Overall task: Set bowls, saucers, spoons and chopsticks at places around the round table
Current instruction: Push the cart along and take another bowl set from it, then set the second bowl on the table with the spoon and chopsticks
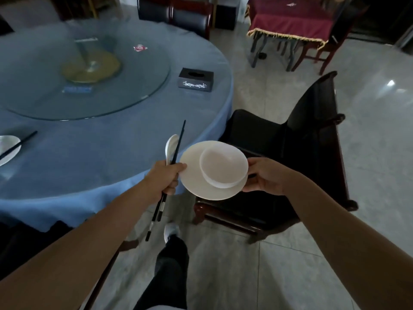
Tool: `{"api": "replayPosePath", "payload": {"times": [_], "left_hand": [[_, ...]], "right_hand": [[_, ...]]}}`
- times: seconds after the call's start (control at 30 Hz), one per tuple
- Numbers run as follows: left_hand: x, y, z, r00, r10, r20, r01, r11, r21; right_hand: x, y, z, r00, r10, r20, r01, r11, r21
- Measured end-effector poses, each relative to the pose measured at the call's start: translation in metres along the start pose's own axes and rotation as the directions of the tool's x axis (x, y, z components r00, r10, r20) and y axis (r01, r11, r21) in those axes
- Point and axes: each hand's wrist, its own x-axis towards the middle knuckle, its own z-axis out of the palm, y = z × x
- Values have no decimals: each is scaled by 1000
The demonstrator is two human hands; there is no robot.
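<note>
Item carried: one saucer (196, 186) with one bowl (220, 168) seated on it, off-centre toward the rim away from the round table (100, 153). The saucer hangs in the air just off the table's edge, above the gap between table and a dark chair (290, 142).

The right grip (266, 175) pinches the saucer's rim on the side away from the table, thumb on top. The bare cloth lies across the saucer from this grip, so the set-down, by judgement, runs toward the table.

The left grip (165, 177), nearer the table, is curled round one pair of chopsticks (178, 142) and one spoon (171, 145). The chopsticks' long axis points tips-first over the cloth toward the table's centre.

On the table: a second saucer (9, 148) with chopsticks (20, 143) across it, one glass turntable (89, 86), one black tissue box (196, 81).
</note>
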Motion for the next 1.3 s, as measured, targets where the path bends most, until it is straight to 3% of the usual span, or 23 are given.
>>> {"api": "replayPosePath", "payload": {"times": [0.33,0.6,0.73,0.87,1.13,1.3], "left_hand": [[298,125,-13,999,2,47,-6,997,81],[469,180,-18,992,-122,-24,124,983,138],[507,169,-10,976,-111,-185,143,975,170],[520,139,4,925,-234,-301,241,970,-13],[514,104,40,829,-416,-375,334,905,-265],[514,85,47,783,-466,-412,339,875,-346]], "right_hand": [[277,-156,-45,976,17,-215,-25,999,-33],[464,-236,-70,947,106,-303,-110,994,4],[522,-250,-80,956,147,-255,-170,983,-72],[564,-256,-91,975,141,-169,-173,966,-194],[600,-259,-92,984,147,-104,-172,939,-299],[617,-240,-92,982,65,-176,-117,945,-306]]}}
